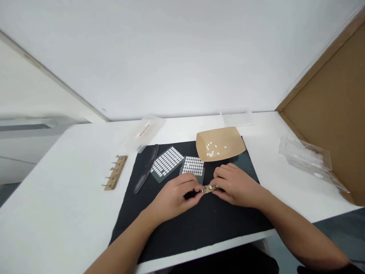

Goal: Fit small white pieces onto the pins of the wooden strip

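Between my hands, a short tan wooden strip (207, 189) with small metal clips is held low over the black cloth. My left hand (182, 194) is closed, thumb and fingers pinching its left end. At the right end, my right hand (235, 185) grips the same strip with thumb and bent fingers. A small white piece (210, 187) shows on the strip between the fingertips. Just beyond my left hand lies a sheet of white oval stickers (193, 165). A second sheet of white ovals (167, 163) lies to its left, with some spots bare.
A brown paper tray (238, 142) holding scattered white ovals is beyond my hands. A dark curved dish (146, 169) lies on the black cloth (171, 239). Left stands another wooden strip with metal clips (116, 173). A clear plastic box (306, 156) is right, near a cardboard panel (330, 102).
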A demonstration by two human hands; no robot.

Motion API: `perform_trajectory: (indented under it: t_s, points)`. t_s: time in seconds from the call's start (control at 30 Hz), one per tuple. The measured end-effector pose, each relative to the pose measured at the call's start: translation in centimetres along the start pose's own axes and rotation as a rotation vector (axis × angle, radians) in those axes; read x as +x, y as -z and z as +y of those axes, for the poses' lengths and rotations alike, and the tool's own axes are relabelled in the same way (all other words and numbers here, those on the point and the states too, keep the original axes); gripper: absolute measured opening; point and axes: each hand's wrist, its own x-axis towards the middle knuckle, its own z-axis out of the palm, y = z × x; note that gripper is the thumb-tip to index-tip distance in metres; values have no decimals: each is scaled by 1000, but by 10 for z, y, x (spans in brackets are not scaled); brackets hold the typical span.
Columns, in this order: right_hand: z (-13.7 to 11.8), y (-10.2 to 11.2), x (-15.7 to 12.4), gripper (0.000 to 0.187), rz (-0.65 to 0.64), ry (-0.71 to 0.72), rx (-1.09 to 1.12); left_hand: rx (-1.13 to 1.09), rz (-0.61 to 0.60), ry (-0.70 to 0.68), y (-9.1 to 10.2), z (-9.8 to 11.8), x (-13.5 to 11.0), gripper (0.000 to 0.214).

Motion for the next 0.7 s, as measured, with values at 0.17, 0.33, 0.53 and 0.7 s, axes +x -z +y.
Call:
perform_trajectory:
  t_s: [0.17, 0.33, 0.53, 0.7]
  points:
    - [0, -1, 0, 9, -9, -11, 16, 31, -9, 0, 0, -2, 0, 15]
    - [0, -1, 0, 9, -16, -12, 23, 38, -15, 0, -1, -3, -1, 16]
    - [0, -3, -1, 10, -25, -18, 23, 18, 5, -15, -4, -3, -1, 12]
    - [-1, -2, 0, 10, -34, -23, 35, 4, 7, -3, -5, -3, 0, 13]
